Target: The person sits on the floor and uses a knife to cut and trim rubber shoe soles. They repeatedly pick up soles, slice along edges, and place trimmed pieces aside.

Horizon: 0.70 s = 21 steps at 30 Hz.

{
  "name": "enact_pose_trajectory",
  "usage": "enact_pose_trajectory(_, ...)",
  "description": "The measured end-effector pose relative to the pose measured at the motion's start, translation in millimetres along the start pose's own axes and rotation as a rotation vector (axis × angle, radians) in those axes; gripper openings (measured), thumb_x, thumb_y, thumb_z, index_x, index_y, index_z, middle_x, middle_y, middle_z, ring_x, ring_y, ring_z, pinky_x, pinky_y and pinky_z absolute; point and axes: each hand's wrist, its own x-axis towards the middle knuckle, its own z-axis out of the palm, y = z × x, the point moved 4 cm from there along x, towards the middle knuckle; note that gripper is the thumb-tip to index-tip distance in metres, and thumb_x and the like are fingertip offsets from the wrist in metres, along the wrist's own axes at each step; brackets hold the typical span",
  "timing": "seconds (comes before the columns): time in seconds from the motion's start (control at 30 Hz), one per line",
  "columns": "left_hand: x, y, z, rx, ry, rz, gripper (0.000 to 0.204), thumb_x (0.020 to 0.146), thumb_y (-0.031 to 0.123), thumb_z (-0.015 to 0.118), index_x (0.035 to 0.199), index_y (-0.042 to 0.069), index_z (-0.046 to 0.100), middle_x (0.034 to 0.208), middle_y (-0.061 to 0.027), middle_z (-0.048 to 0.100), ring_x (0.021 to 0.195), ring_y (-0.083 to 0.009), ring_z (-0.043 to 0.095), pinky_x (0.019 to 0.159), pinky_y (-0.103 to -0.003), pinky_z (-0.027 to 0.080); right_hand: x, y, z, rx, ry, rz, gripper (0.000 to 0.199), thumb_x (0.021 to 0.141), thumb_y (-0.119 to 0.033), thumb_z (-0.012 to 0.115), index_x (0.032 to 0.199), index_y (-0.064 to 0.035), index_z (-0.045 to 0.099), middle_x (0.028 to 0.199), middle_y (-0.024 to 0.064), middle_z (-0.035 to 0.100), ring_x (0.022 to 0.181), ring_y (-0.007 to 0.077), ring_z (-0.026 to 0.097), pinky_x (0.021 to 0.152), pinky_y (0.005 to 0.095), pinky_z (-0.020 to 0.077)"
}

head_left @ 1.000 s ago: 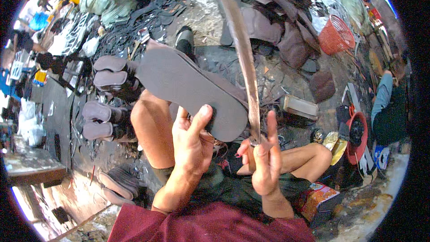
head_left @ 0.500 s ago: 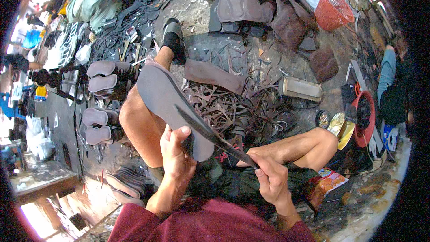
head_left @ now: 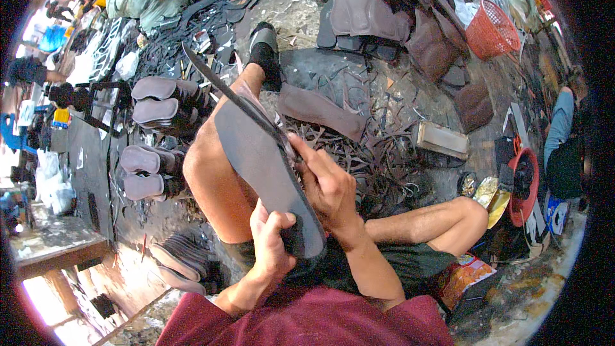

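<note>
Sole (head_left: 264, 165) clamped in left hand (head_left: 272, 243) — right hand (head_left: 328, 189) at its edge, grip hidden; likely trimming, next stroke needs steadiness!

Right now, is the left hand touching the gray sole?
Touching: the head view shows the left hand gripping the gray sole near its lower end, thumb across its face.

We wear a plain maroon top (head_left: 307, 320), softly creased, whose loose sleeves (head_left: 189, 317) leave our forearms (head_left: 375, 275) bare. Our left grip (head_left: 272, 243) and right grip (head_left: 328, 186) are bare too. Our dark green, nearly black shorts (head_left: 410, 266) stop above the knees (head_left: 208, 160); our left shoe (head_left: 270, 67) is black with a grey patch.
</note>
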Motion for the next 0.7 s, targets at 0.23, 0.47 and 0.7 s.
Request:
enact_pose_trajectory(0.23, -7.0, 1.4, -20.2, 0.143, -0.118, -0.059, 0.051, 0.070, 0.001, 0.057, 0.121, -0.002, 0.051, 0.101, -0.0090, 0.063, 0.088, -0.0201, 0.063, 0.081, -0.033, 0.053, 44.6, -2.9, 4.6, 0.059, -0.167, 0.014, 0.045, 0.096, -0.002, 0.051, 0.139, -0.0153, 0.054, 0.109, 0.0178, 0.066, 0.093, 0.0386, 0.065, 0.078, 0.0404, 0.0530)
enact_pose_trajectory(0.47, 4.8, 53.3, -40.4, -0.008, -0.124, 0.189, 0.057, 0.084, 0.027, 0.076, 0.130, 0.001, 0.056, 0.120, -0.0097, 0.064, 0.114, -0.0219, 0.059, 0.102, -0.035, 0.042, 3.9, -38.7, -13.1, 0.519, -0.394, 0.094, 0.043, 0.101, -0.008, 0.043, 0.143, 0.0020, 0.045, 0.140, 0.0189, 0.054, 0.131, 0.0304, 0.052, 0.108, 0.0346, 0.0392)
enact_pose_trajectory(0.7, 7.9, 77.0, -63.0, -0.058, -0.167, -0.149, 0.032, 0.091, 0.026, 0.070, 0.115, 0.006, 0.063, 0.098, -0.0032, 0.070, 0.082, -0.0123, 0.067, 0.074, -0.028, 0.055, -117.1, 0.3, -51.9, 0.360, -0.358, 0.449, 0.056, 0.092, -0.007, 0.054, 0.145, 0.0048, 0.040, 0.115, 0.0162, 0.066, 0.101, 0.0288, 0.063, 0.092, 0.0345, 0.0483)
